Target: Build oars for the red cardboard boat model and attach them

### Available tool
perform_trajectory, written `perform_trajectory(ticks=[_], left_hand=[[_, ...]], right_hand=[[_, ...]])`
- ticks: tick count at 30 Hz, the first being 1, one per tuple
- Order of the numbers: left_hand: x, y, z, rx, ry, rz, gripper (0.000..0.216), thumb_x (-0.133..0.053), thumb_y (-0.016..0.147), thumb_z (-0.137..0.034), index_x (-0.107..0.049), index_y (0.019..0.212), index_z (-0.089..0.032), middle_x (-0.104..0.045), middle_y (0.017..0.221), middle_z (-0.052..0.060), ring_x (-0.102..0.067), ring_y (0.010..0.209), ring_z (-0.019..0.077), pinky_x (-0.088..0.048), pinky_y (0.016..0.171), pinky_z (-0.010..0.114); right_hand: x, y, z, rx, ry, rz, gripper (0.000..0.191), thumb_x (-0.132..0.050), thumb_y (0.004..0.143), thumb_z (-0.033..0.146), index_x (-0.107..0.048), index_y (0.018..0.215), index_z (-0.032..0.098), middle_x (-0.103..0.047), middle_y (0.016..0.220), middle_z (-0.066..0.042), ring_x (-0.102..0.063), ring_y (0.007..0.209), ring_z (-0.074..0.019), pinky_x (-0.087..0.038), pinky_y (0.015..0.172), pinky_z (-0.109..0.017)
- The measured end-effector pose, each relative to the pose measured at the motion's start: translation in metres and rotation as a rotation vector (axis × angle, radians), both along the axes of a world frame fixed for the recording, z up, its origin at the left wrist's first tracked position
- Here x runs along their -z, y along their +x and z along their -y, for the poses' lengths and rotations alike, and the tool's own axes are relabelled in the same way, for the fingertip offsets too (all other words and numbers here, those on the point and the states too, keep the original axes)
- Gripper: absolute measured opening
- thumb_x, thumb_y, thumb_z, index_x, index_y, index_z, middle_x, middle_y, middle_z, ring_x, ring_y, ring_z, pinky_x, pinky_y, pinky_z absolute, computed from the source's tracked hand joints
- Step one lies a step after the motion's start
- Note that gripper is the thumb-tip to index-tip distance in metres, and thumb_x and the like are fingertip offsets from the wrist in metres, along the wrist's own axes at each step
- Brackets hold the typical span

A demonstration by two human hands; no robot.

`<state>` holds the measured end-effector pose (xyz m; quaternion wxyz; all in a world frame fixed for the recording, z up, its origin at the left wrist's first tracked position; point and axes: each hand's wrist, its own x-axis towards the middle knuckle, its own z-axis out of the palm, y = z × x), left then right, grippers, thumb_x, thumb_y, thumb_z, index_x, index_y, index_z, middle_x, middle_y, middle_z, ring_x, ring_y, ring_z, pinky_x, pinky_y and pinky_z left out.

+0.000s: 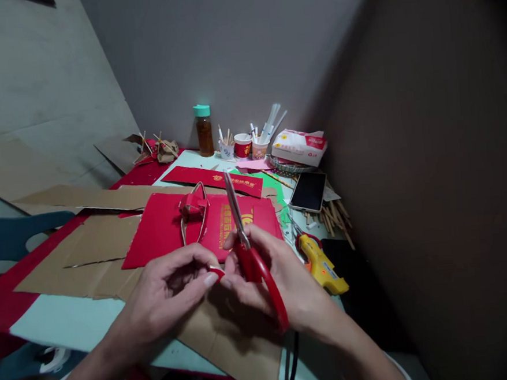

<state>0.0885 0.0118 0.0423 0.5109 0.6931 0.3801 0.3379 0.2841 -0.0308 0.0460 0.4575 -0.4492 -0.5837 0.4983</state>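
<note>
Between thumb and forefinger, my left hand (pixel 173 288) pinches a small red piece of cardboard (pixel 218 272) with a pale edge. My right hand (pixel 276 269) is closed around red-handled scissors (pixel 275 295), whose blades point up and away from me. Its fingertips also touch the small red piece. Beyond my hands lies a red cardboard sheet (pixel 152 232) with gold print. On that sheet stands a folded red cardboard shape (pixel 193 203) with a loop of cut strip. A piece of brown cardboard (pixel 233 342) lies below my hands.
A yellow glue gun (pixel 323 266) with a lit orange light rests at right. Behind it are a phone (pixel 308 191) and several wooden sticks (pixel 338 219). Along the wall stand a teal-lidded bottle (pixel 204 132), a red paper cup (pixel 243 147) and a tissue pack (pixel 298 146). Brown cardboard (pixel 96 238) spreads left.
</note>
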Motion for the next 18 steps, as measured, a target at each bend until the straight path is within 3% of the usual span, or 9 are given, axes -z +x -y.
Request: perform_trajectory(ticks=[5,9,14,18], left_hand=[[-0.008,-0.009,-0.016,0.193,0.215,-0.298,0.025,-0.06,0.094,-0.038,-0.068,0.075,-0.023,-0.067,0.07,-0.001,-0.06,0.064,0.0151,-0.04,0.056,0.023],[-0.012,-0.011,-0.023,0.301,0.217,-0.389,0.027,-0.06,0.094,-0.041,-0.068,0.077,-0.023,-0.069,0.071,0.0,-0.061,0.064,0.0154,-0.04,0.056,0.022],[-0.013,-0.008,-0.021,0.329,-0.124,-0.236,0.026,-0.064,0.091,-0.04,-0.066,0.073,-0.021,-0.061,0.056,-0.002,-0.054,0.047,0.0115,-0.039,0.045,0.018],[-0.013,0.001,-0.011,0.087,-0.369,0.09,0.022,-0.074,0.085,-0.038,-0.067,0.075,-0.019,-0.058,0.052,-0.003,-0.049,0.039,0.0073,-0.035,0.038,0.013]], right_hand=[[0.01,0.001,0.0,-0.108,0.017,-0.009,0.035,-0.077,0.079,0.017,-0.054,0.105,0.025,-0.067,0.086,0.003,-0.062,0.074,-0.0142,-0.052,0.069,-0.027],[0.009,0.002,-0.001,-0.109,-0.01,0.032,0.032,-0.078,0.08,0.021,-0.052,0.1,0.024,-0.066,0.085,0.003,-0.062,0.075,-0.0148,-0.053,0.07,-0.028],[0.005,0.005,-0.003,-0.102,-0.054,-0.087,0.036,-0.082,0.08,0.02,-0.054,0.103,0.023,-0.067,0.084,0.003,-0.061,0.071,-0.0122,-0.051,0.065,-0.024],[0.0,0.008,-0.007,-0.004,-0.073,-0.202,0.038,-0.084,0.08,0.025,-0.055,0.103,0.023,-0.064,0.079,0.005,-0.058,0.063,-0.0096,-0.048,0.058,-0.02]])
